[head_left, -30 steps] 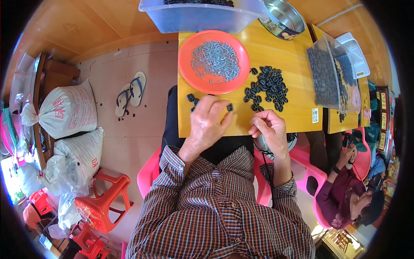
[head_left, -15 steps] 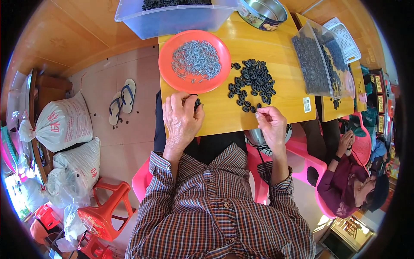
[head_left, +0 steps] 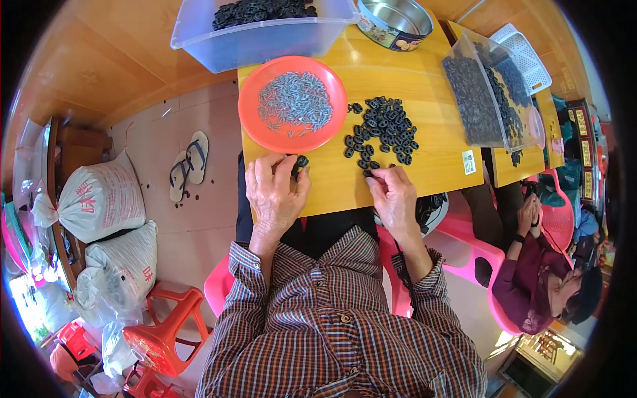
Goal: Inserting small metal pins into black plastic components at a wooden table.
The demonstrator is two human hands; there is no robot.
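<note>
Left hand (head_left: 275,189): pinching black piece (head_left: 302,161), left of centre.
Right hand (head_left: 398,199): fingertips at black pile (head_left: 388,123), right of centre; grip unclear.
Red plate (head_left: 249,106): grey pins (head_left: 295,101), upper centre.

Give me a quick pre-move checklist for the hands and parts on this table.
1. Left hand at a part: ok, a black piece shows by its thumb and fingers.
2. That piece gripped, not just touched: cannot tell, the fingers hide too much.
3. Right hand at the pile: ok, fingertips at its near edge.
4. Right hand's grip on a piece: cannot tell, too small.
5. Pins contained: ok, the visible heap lies inside the plate.
6. Hands apart: ok, table shows between them.
</note>
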